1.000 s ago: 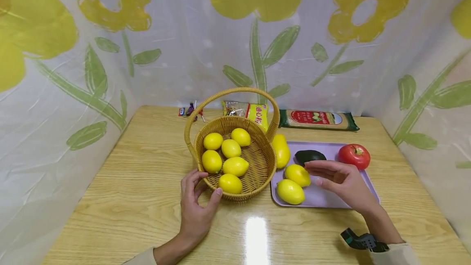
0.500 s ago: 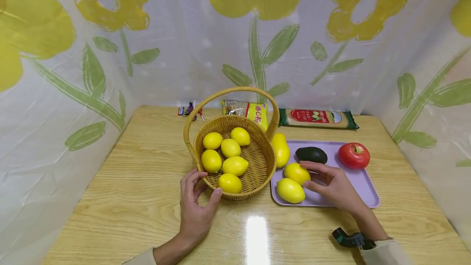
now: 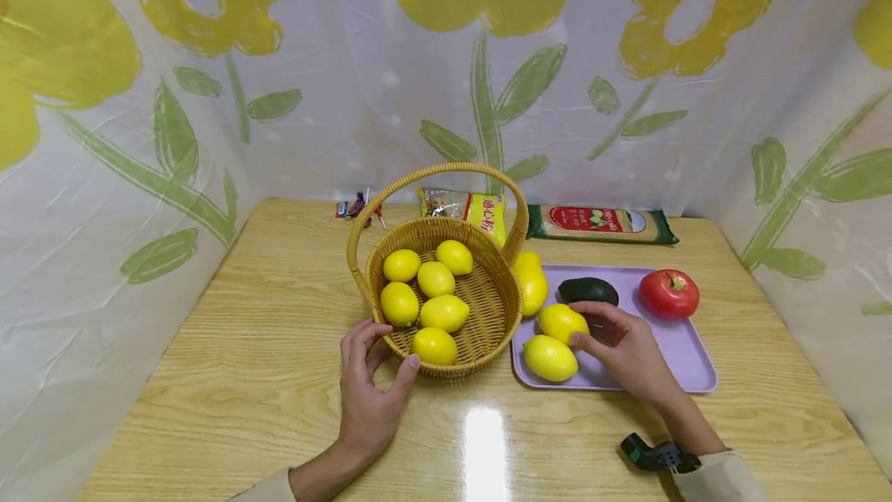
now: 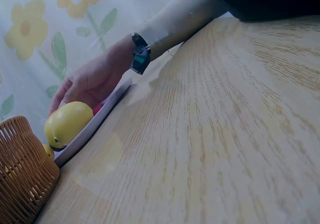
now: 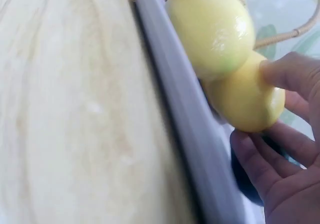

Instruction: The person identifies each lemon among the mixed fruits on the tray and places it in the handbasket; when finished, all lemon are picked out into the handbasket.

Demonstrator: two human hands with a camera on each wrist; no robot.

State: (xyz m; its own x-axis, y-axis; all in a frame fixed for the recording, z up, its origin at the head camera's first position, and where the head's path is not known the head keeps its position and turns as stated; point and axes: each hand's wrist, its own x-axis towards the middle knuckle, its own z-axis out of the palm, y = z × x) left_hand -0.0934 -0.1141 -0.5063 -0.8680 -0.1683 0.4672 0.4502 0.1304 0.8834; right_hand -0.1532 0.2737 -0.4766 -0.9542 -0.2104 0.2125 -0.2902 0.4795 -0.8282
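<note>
A wicker basket with a tall arched handle holds several lemons. My left hand grips its near-left rim, thumb and fingers spread along the edge. To the right, a lilac tray carries two more lemons side by side. My right hand pinches the farther lemon between thumb and fingers; the right wrist view shows the thumb on one side of this lemon and the fingers under the other. Nearer the table's front edge, the other lemon lies untouched on the tray.
A dark green avocado, a red tomato and a long yellow fruit lie on or against the tray. Behind stand a noodle packet, a yellow snack bag and small candies. A flowered curtain surrounds the wooden table.
My right hand has moved left across the tray and closed its thumb and fingers on the farther lemon. The left hand and the basket have stayed in place.
</note>
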